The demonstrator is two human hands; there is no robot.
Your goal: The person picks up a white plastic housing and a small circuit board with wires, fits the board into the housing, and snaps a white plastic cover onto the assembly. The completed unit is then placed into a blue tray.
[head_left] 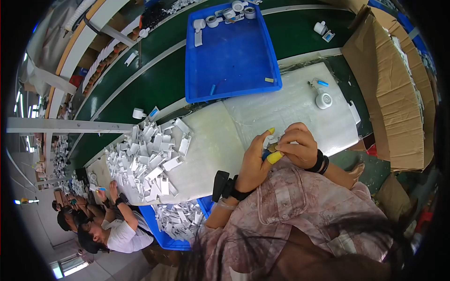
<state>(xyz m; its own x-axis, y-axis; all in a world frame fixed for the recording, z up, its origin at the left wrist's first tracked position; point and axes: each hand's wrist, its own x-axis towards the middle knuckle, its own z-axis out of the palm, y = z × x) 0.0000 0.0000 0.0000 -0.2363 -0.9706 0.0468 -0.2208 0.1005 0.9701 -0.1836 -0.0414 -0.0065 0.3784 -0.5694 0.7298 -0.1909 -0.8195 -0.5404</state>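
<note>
Close to my body, over the near edge of the pale mat (pixel 206 140), my two hands meet. My left hand (pixel 253 164), with yellow covers on two digits, is closed on a small blue part (pixel 266 154), mostly hidden by the fingers. The fingers of my right hand (pixel 301 146) pinch at the same spot, where a bit of brownish material shows; its kind is unclear. Beyond them on the mat lies a round white fan head (pixel 324 100) with a grille, beside a blue cylinder (pixel 322 83) with thin wires.
A blue tray (pixel 232 61) with white fan units at its far end stands ahead. White plastic pieces (pixel 154 154) heap at left, above a blue bin (pixel 161 239) of similar pieces. A cardboard box (pixel 389 93) stands right. Co-workers (pixel 124 229) sit far left.
</note>
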